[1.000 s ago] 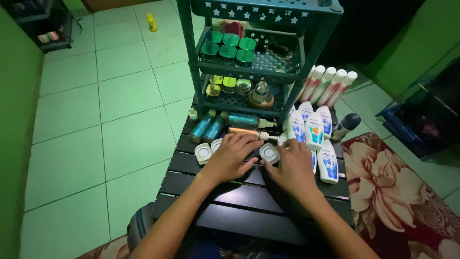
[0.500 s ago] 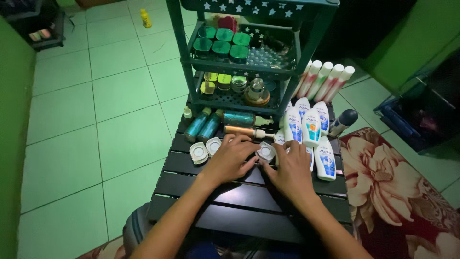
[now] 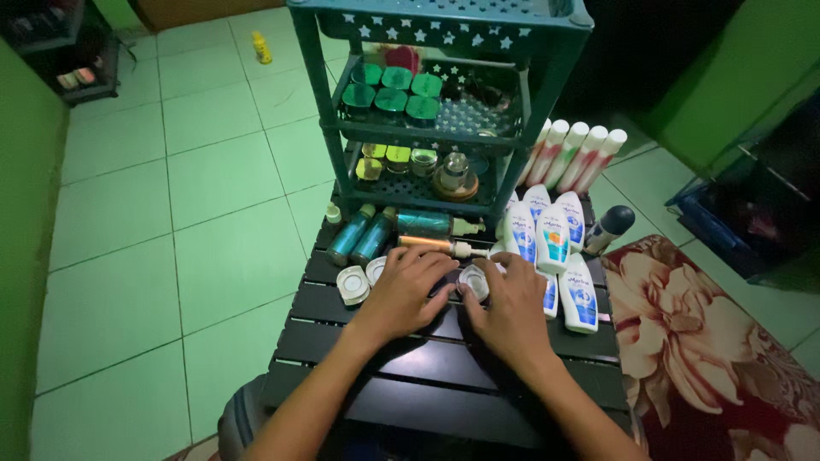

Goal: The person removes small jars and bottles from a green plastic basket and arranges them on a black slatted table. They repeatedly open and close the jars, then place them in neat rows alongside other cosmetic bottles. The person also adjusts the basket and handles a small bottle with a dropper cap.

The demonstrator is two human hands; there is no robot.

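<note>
Hands flat on dark slatted counter. Right hand rested on small white round jar, thumb and forefinger loosely around it. Left hand lay open beside it, covering another; orange pump bottle lay crosswise just beyond fingertips.

A home room: green tiled floor, floral rug, plastic cosmetics rack.

Dim greenish light falls on pale floor tiles, green walls, and a flowered rug.
</note>
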